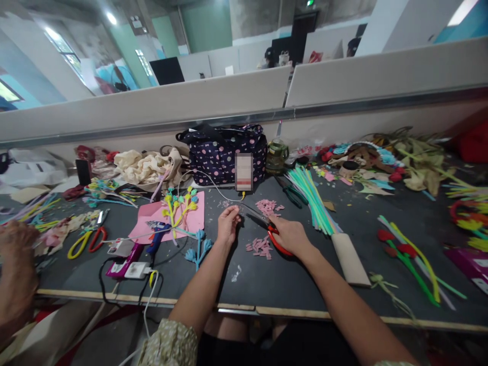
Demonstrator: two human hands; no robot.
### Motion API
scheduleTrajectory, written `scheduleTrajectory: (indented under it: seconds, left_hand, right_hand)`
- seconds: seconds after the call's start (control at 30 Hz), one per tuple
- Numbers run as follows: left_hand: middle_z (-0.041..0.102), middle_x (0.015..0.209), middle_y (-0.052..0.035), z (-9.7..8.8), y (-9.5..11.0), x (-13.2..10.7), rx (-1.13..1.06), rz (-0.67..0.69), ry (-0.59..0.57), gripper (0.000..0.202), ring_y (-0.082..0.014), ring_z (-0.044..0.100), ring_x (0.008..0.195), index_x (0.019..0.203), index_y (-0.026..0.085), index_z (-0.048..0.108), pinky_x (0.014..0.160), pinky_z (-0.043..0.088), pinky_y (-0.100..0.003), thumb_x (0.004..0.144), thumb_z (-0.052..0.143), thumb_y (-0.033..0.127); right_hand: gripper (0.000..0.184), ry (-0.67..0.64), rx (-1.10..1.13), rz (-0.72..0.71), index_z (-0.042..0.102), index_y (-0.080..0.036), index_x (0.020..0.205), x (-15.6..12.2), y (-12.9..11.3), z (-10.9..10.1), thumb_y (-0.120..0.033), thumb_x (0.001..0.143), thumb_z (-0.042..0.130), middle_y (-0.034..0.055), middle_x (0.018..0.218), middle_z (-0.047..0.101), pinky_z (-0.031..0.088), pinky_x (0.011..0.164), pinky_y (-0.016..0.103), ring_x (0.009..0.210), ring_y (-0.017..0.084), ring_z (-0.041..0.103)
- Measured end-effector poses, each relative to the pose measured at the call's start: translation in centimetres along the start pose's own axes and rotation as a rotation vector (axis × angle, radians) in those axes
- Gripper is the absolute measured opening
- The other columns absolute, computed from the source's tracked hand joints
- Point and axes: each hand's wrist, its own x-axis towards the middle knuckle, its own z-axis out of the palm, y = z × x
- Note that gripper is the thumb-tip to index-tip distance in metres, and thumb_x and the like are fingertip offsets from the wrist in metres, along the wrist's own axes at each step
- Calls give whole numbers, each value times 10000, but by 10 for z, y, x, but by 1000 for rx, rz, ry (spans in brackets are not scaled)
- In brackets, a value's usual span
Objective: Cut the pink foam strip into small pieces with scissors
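Observation:
My right hand (290, 235) grips red-handled scissors (267, 229), their dark blades pointing left toward my left hand. My left hand (227, 223) is pinched closed above the dark table (290, 277); what it holds is too small to make out. Small pink paper cuttings (261, 247) lie between and below the hands, and another pink heap (269, 206) lies just beyond the scissors. A pink sheet (190, 217) with yellow and blue pipe-cleaner flowers (179, 206) lies left of my left hand.
A dotted dark bag (224, 152) stands behind the hands. A bundle of green and pink sticks (310, 201) lies to the right, with a cardboard tube (348, 256). Yellow and red scissors (88, 240), a glue gun (155, 238) and chargers lie left. Another person's arm (15, 269) is at far left.

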Motion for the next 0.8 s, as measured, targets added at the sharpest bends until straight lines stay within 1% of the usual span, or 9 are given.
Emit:
scheduleTrajectory:
  seconds: [0.13,0.33,0.43,0.5,0.57,0.63,0.7,0.77,0.8]
  left_hand:
    - [640,757,2,-1,0,0,-1,3,-16,358,-39,512,510,803,124,676,501,427,-183,524,862,248]
    - [599,715,24,-5,-2,2,4,18,-44,407,-29,462,482,898,143,670,484,396,-179,555,856,258]
    - [575,715,23,-4,-2,1,78,102,-46,360,-25,420,477,904,151,678,469,349,-180,607,827,291]
    - [563,717,16,-2,-1,-1,198,194,-72,330,-33,396,478,942,161,693,467,327,-192,671,782,327]
    - [560,720,8,-1,-1,-5,366,292,-131,319,-57,408,504,1028,183,701,493,342,-210,756,705,348]
    - [578,752,-8,-2,-2,-7,573,398,-198,307,-96,473,590,1093,207,699,579,397,-234,812,630,309]
    - [608,810,-27,-4,-3,-7,783,501,-238,302,-134,529,708,1101,218,704,697,434,-266,826,580,234]
    - [626,851,-39,-6,-5,-6,920,553,-243,312,-157,550,785,1089,214,707,771,436,-290,824,547,177]
    - [628,849,-40,-7,-5,-5,945,555,-231,316,-160,551,792,1087,211,706,781,434,-294,823,540,162]
  right_hand:
    - [453,8,-9,21,515,-197,1301,0,-1,-1,-308,864,465,104,1191,668,414,756,288,1040,227,624]
    - [440,9,-18,60,530,-227,1298,1,-1,3,-334,877,459,81,1153,682,429,764,286,1018,220,628]
    - [478,27,-46,80,499,-231,1346,1,-1,2,-344,883,458,81,1142,682,428,761,284,1009,221,626]
    - [483,20,-74,87,497,-230,1353,1,-2,0,-347,886,455,80,1106,688,425,741,286,976,225,632]
    - [479,11,-100,89,504,-227,1348,1,-2,-1,-345,887,450,79,1079,690,419,720,287,950,228,636]
    - [480,4,-119,90,503,-225,1352,1,-2,-2,-344,891,442,80,1069,689,413,703,288,933,229,637]
    - [490,-1,-128,89,495,-224,1363,1,-2,-2,-350,893,440,83,1069,688,408,696,288,925,229,636]
    - [497,-1,-130,86,488,-221,1370,1,-2,-3,-349,893,439,88,1071,686,406,702,289,924,230,633]
    - [500,-2,-129,84,486,-218,1373,1,-2,-3,-344,892,439,90,1071,685,405,709,291,927,231,632]
